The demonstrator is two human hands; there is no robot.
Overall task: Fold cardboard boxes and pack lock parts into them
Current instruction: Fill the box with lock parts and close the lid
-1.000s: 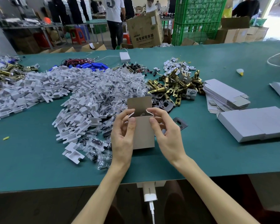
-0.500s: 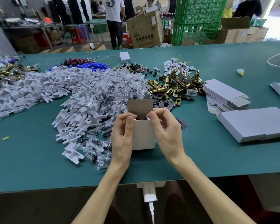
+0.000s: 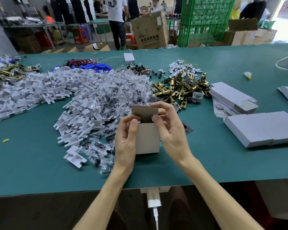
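Observation:
A small white cardboard box [image 3: 147, 140] stands upright on the green table [image 3: 32, 163] just in front of me, its grey top flap raised. My left hand [image 3: 125, 138] grips the box's left side, thumb at the upper edge. My right hand [image 3: 170, 130] holds the right side, with fingertips on the raised flap. A pile of brass lock latches [image 3: 178, 90] lies behind the box. White plastic inserts [image 3: 73, 103] and small clear bags of screws [image 3: 123, 93] are heaped to the left.
Flat unfolded box blanks [image 3: 231, 98] are stacked at the right, with folded white boxes [image 3: 263, 128] nearer me. Blue parts and red wires [image 3: 90, 65] lie at the back. A dark metal plate [image 3: 187, 128] sits right of my hand. People and crates stand beyond the table.
The flat blank has been opened into an upright box standing on the table. My right fingers have moved up onto the top flap; both hands stay on its sides.

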